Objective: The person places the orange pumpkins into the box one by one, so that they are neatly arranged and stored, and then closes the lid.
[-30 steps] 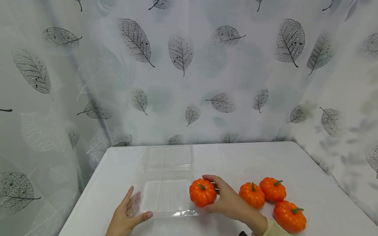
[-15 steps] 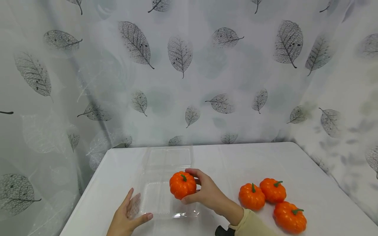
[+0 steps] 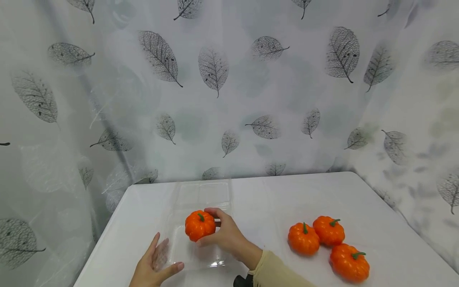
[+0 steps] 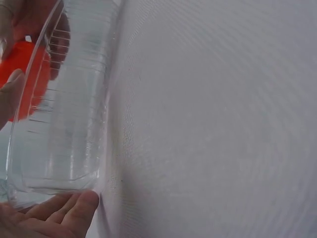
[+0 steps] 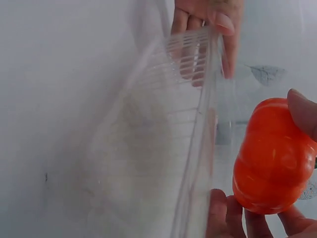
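My right hand grips an orange toy pumpkin with a green stem, thumb on the near side and fingers round the far side. The pumpkin is held over the near half of a clear plastic clamshell box, whose lid lies folded back toward the far edge. At the box's left side is my left hand, fingers and thumb spread. Its fingertips lie right at the clear wall in the left wrist view. In the right wrist view the orange pumpkin is beside the box's rim.
Three more orange pumpkins sit close together on the right of the white table. A curtain with a leaf print hangs behind and along both sides. A black strap shows at my right wrist.
My right hand has carried the pumpkin leftward from the box's right edge to over its middle. My left hand stays at the box's left side. The three other pumpkins have not been moved.
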Demonstrator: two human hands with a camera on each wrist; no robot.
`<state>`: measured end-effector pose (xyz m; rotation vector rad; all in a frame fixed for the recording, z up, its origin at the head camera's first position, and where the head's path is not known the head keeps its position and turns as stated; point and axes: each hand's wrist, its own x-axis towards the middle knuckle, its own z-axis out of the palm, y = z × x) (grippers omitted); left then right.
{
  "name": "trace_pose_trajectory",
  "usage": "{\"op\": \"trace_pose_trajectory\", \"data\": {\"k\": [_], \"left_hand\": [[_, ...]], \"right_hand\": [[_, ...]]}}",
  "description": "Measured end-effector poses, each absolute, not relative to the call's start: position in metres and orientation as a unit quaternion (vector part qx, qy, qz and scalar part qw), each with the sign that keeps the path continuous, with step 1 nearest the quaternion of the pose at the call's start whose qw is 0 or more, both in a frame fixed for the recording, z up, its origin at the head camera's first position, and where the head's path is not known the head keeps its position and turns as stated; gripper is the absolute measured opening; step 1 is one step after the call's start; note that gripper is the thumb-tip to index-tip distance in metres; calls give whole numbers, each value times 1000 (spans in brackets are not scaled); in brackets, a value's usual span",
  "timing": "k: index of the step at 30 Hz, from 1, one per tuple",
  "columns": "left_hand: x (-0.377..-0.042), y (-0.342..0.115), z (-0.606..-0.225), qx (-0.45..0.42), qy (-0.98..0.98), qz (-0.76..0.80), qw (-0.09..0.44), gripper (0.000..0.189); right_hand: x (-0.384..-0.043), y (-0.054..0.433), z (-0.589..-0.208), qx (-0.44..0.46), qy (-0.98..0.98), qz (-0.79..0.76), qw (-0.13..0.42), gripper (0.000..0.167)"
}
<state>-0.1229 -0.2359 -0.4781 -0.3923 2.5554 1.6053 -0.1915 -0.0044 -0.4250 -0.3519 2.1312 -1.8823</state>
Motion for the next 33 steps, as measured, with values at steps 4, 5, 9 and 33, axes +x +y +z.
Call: {"op": "trace_pose_trajectory", "data": {"k": [4,5,9,33], "left_hand": [[-123,-235,-479,-132,839,525,54,130],[-122,-235,-478,-132,839,525,55,129],[-121,-236,-478,-122,838,529,49,124],[-121,-239,-480,-110,849,515,40,122]], "right_hand": [[-193,-15,-428,-128,757,-627,130,82],[-194,-17,-429,-131,764,-619,129,82],[-198,-25,-431,-141,786,-588,128,84],[-212,-49,-446,-115,845,-507,126,89]]}}
